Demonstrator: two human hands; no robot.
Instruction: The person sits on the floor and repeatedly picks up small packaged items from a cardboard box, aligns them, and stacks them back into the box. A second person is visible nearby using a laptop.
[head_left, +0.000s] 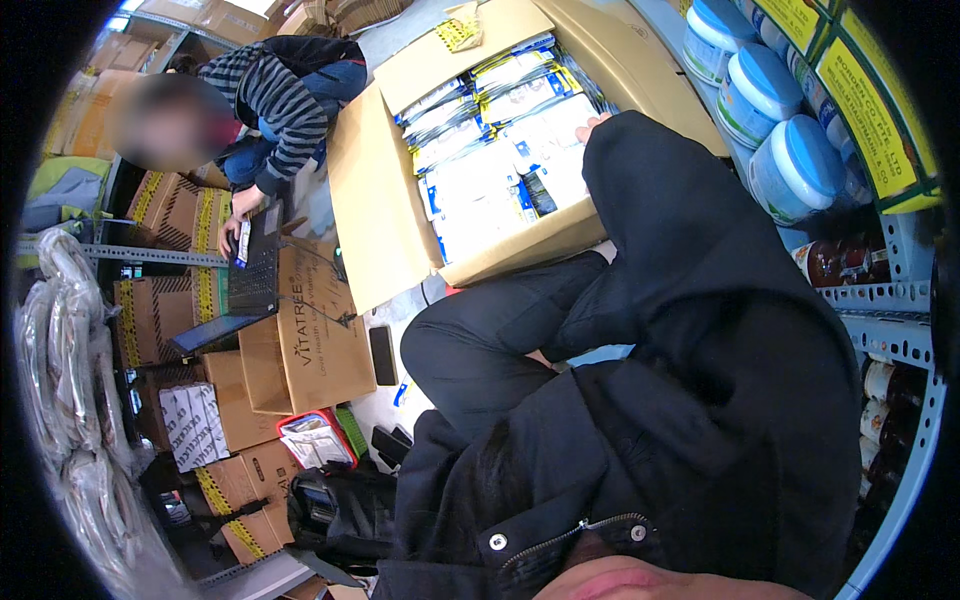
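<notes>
An open cardboard box (517, 244) stands before me, filled with rows of flat white, blue and yellow packets (472, 184). At the box's right inner side, my right hand (592, 127) reaches out of a black sleeve, its fingers at the white packets near the wall. Much of that hand is hidden by the sleeve, and whether it grips a packet cannot be told. My left hand is out of view. A piece of yellow and black tape (459, 31) sticks to the box's far flap.
A person (277, 105) in a striped top crouches at the left, hands at a laptop (255, 259) on a carton (315, 330). A phone (382, 356) lies on the floor beside a red basket (319, 439). Metal shelving with blue-lidded tubs (796, 169) stands at right.
</notes>
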